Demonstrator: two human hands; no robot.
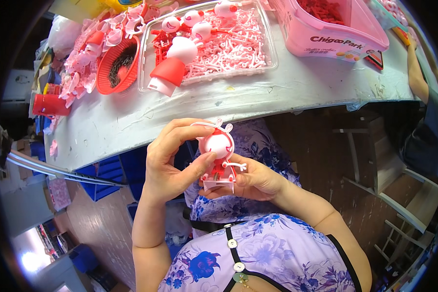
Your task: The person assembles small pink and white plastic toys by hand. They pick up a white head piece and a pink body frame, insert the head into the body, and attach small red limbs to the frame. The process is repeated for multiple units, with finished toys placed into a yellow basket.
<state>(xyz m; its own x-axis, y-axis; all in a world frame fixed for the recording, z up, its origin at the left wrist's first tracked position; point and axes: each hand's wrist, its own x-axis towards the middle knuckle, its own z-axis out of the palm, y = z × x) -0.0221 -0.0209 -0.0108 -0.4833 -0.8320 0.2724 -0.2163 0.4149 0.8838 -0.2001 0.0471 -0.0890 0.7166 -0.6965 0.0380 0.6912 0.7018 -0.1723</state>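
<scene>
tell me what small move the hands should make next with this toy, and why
Probably press gently on the white head of the toy with the left hand: it pinches the head, while the right hand supports the toy near its base. Whether the head is fully seated, I cannot tell.

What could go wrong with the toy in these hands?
The toy, pinched by the left hand at its white head, could slip, since it's held in the air. Its thin white limb, sticking out, might bend. The red-and-white piece across the tray's near rim might slide off.
</scene>
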